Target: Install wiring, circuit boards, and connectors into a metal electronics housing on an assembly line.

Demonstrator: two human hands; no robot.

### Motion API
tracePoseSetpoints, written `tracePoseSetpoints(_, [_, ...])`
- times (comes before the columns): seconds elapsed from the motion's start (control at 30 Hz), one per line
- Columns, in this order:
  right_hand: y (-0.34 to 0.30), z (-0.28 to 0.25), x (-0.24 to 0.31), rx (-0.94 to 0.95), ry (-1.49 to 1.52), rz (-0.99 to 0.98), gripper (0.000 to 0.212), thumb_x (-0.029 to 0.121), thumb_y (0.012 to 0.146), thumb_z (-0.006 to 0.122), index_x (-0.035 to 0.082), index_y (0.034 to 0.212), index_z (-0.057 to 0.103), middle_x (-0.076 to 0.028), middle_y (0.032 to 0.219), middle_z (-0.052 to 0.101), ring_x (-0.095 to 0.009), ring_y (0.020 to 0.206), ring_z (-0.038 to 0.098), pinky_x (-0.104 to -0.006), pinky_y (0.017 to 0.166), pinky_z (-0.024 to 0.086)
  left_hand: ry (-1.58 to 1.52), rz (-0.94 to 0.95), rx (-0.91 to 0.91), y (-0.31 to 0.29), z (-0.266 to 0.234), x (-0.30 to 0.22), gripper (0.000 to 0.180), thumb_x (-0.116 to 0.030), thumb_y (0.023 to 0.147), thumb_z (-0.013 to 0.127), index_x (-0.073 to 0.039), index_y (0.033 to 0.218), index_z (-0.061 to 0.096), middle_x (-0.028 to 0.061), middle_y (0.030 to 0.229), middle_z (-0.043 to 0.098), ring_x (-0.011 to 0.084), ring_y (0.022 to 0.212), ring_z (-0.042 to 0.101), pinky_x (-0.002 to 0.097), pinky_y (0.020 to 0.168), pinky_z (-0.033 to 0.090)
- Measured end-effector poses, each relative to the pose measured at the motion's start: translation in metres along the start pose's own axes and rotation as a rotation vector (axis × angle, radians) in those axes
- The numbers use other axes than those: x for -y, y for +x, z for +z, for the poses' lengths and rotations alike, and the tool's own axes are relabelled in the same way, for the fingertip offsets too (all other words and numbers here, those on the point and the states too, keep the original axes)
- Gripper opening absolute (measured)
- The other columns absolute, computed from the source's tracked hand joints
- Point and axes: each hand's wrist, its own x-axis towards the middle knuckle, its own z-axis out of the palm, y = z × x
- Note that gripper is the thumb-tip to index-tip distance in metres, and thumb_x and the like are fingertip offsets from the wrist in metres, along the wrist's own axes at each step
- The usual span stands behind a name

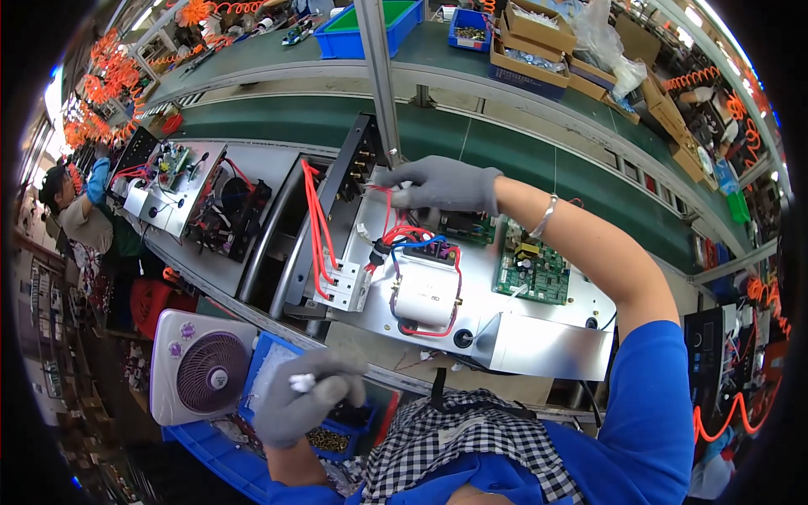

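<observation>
My right hand (442,185), in a grey glove, reaches across a silver metal chassis (480,328). Its fingertips are closed around a thin red wire (388,210) beside the terminals of an upright black panel (353,168). Thick red wires (316,219) run from that panel down to a white circuit breaker (341,286). Next to it lies a large white cylindrical part (425,295) amid red and blue wires. A green circuit board (534,269) sits to the right. Nearer me, my gloved left hand (311,400) is curled around small white pieces (301,383), whose exact kind I cannot make out.
A purple-and-white fan (202,370) stands at the left by a blue bin of brass-coloured fasteners (328,439). Another chassis (189,202) is further left, near a co-worker (80,206). Beyond the green belt (505,147), a shelf carries cardboard boxes (526,67) and blue bins.
</observation>
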Motion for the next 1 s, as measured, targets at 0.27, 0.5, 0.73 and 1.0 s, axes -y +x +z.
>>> tracePoseSetpoints(0.27, [-0.022,0.000,0.024,-0.210,0.727,0.044,0.056,0.025,0.092,0.068,-0.002,0.138,0.051,-0.007,0.109,0.069,-0.010,0.088,0.063,-0.0231,0.073,0.052,0.358,0.294,-0.244,0.089,0.000,-0.079,0.031,-0.015,0.094,0.058,0.006,0.117,0.062,0.0098,0.088,0.068,0.0139,0.084,0.063,0.0290,0.076,0.050])
tracePoseSetpoints(0.5, [-0.063,-0.017,0.030,-0.356,0.577,0.005,0.032,0.022,0.092,0.070,0.004,0.119,0.064,-0.002,0.102,0.068,-0.006,0.088,0.060,-0.0224,0.078,0.050,1.081,0.265,0.052,0.205,0.010,-0.069,0.040,-0.026,0.089,0.065,0.000,0.119,0.063,0.0173,0.096,0.070,0.0265,0.086,0.066,0.0350,0.083,0.050])
tracePoseSetpoints(0.73, [-0.088,-0.025,-0.002,-0.427,0.256,0.018,0.022,0.014,0.087,0.073,0.002,0.104,0.068,-0.003,0.093,0.067,-0.009,0.085,0.059,-0.0263,0.081,0.050,0.942,-0.021,0.386,0.267,0.028,-0.063,0.039,-0.023,0.081,0.071,0.002,0.110,0.065,0.0117,0.096,0.067,0.0196,0.095,0.062,0.0337,0.089,0.047])
tracePoseSetpoints(1.0, [-0.090,-0.010,-0.023,-0.550,0.222,-0.148,0.016,0.008,0.086,0.073,0.003,0.100,0.068,-0.004,0.093,0.068,-0.010,0.087,0.062,-0.0277,0.083,0.052,0.457,-0.435,0.314,0.261,0.021,-0.072,0.029,-0.029,0.092,0.064,-0.001,0.095,0.065,-0.0052,0.057,0.042,0.0023,0.040,0.033,0.0232,0.035,0.022])
